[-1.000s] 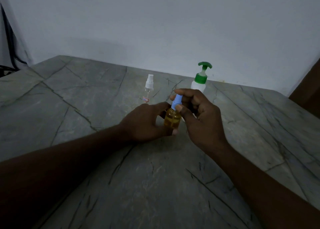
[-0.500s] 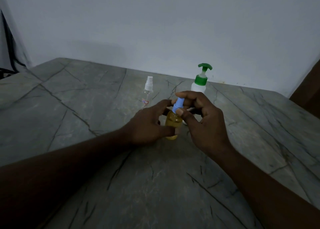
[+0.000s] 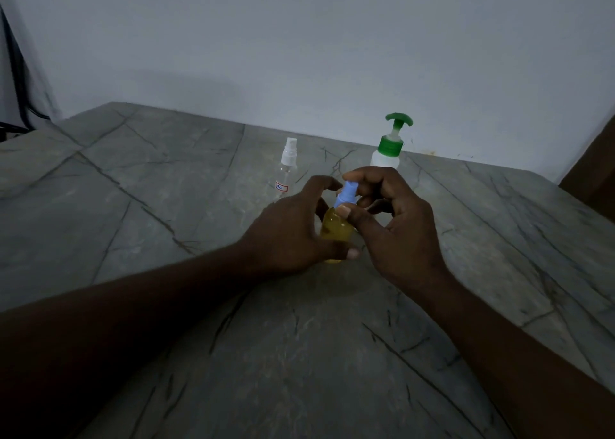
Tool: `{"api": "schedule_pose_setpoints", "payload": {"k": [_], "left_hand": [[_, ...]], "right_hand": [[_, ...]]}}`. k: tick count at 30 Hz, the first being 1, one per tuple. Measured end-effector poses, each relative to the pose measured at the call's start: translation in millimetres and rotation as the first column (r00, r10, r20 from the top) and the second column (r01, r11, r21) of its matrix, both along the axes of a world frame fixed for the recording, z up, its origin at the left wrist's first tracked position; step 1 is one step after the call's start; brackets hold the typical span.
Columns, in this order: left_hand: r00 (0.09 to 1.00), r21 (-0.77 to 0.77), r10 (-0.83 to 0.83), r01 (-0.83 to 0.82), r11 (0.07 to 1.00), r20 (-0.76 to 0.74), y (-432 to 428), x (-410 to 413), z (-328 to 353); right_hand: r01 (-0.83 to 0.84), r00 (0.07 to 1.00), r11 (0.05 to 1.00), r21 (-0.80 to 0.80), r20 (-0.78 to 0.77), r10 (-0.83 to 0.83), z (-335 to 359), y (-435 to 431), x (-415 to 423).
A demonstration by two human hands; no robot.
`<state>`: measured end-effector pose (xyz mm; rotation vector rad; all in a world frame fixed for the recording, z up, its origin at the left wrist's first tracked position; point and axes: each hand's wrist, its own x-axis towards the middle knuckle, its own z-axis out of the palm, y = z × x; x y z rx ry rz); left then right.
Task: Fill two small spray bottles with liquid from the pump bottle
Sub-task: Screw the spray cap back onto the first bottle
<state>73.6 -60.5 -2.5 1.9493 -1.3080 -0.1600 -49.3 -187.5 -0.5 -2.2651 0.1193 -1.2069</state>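
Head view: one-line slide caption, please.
Left hand grips the amber spray bottle while the right hand pinches its blue spray cap; clear spray bottle and pump bottle stand behind.

Table (image 3: 133, 205): runs back to the wall (image 3: 299, 39).
Near spray bottle (image 3: 334, 229): mid-table, between 2 hands, left hand (image 3: 289, 235) on its left, right hand (image 3: 399, 225) on its right.
Far spray bottle (image 3: 287, 169): behind the left hand, apart.
Pump bottle (image 3: 387, 149): behind the right hand, right of the far spray bottle.
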Motion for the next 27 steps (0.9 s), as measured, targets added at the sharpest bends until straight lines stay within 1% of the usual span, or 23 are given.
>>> {"api": "schedule_pose_setpoints", "payload": {"k": [1,4,5,6,9,10,11,13,14,15,16,19,20,21,23,24,25,27], "left_hand": [[1.000,0.005,-0.008,0.008,1.000,-0.004,0,0,-1],[0.974,-0.009,-0.128,0.128,0.992,-0.188,3,10,-1],[0.967,-0.012,-0.148,0.149,0.989,-0.206,4,12,0],[0.972,-0.006,-0.140,0.141,0.990,-0.187,4,11,0],[0.999,0.007,-0.041,0.041,0.999,0.004,-1,3,-2],[0.999,0.003,-0.049,0.049,0.999,0.022,-1,1,-4],[0.997,0.006,-0.078,0.078,0.997,-0.003,-1,2,-4],[0.979,0.015,-0.155,0.158,0.987,-0.132,2,9,-2],[0.969,0.025,-0.187,0.193,0.981,-0.163,3,12,-1],[0.971,0.033,-0.192,0.199,0.979,-0.140,4,14,0],[0.982,0.044,-0.169,0.173,0.984,-0.085,3,13,0],[0.994,0.052,-0.048,0.044,0.998,0.094,-3,7,-7],[0.993,0.046,-0.051,0.046,0.998,0.106,-4,7,-8],[0.994,0.033,-0.079,0.077,0.996,0.069,-2,7,-7],[0.985,0.021,-0.159,0.160,0.987,-0.071,1,12,-4],[0.980,0.026,-0.179,0.181,0.983,-0.087,2,13,-2],[0.985,0.034,-0.162,0.164,0.986,-0.063,3,13,-1],[0.996,0.044,-0.063,0.061,0.997,0.058,0,10,-4]], "right_hand": [[0.000,1.000,1.000,-0.001,0.001,0.000,0,0,0],[-0.012,1.000,1.000,-0.010,0.012,0.012,0,-1,0],[-0.015,1.000,1.000,-0.011,0.013,0.015,0,-1,0],[-0.015,1.000,1.000,-0.012,0.009,0.016,0,-1,0],[-0.014,1.000,1.000,-0.019,0.014,0.014,-1,-1,0],[-0.016,1.000,1.000,-0.020,0.019,0.017,-1,-1,0],[-0.019,1.000,1.000,-0.016,0.022,0.019,-1,-1,-1],[-0.018,1.000,1.000,-0.007,0.022,0.018,-1,-2,-1],[-0.016,1.000,1.000,-0.005,0.019,0.017,-1,-2,-1],[-0.016,1.000,1.000,-0.007,0.017,0.016,-1,-2,-1],[-0.018,1.000,1.000,-0.011,0.017,0.018,-1,-2,-1],[-0.026,0.999,1.000,-0.014,0.023,0.026,-2,-2,0],[-0.027,0.999,1.000,-0.013,0.025,0.027,-2,-2,0],[-0.024,0.999,1.000,-0.011,0.025,0.024,-2,-3,-1],[-0.020,1.000,1.000,-0.004,0.022,0.020,-2,-4,-1],[-0.022,1.000,1.000,-0.005,0.021,0.022,-2,-4,-1],[-0.027,0.999,1.000,-0.011,0.020,0.027,-2,-3,0],[-0.035,0.999,0.999,-0.019,0.023,0.035,-2,-3,0]]}}
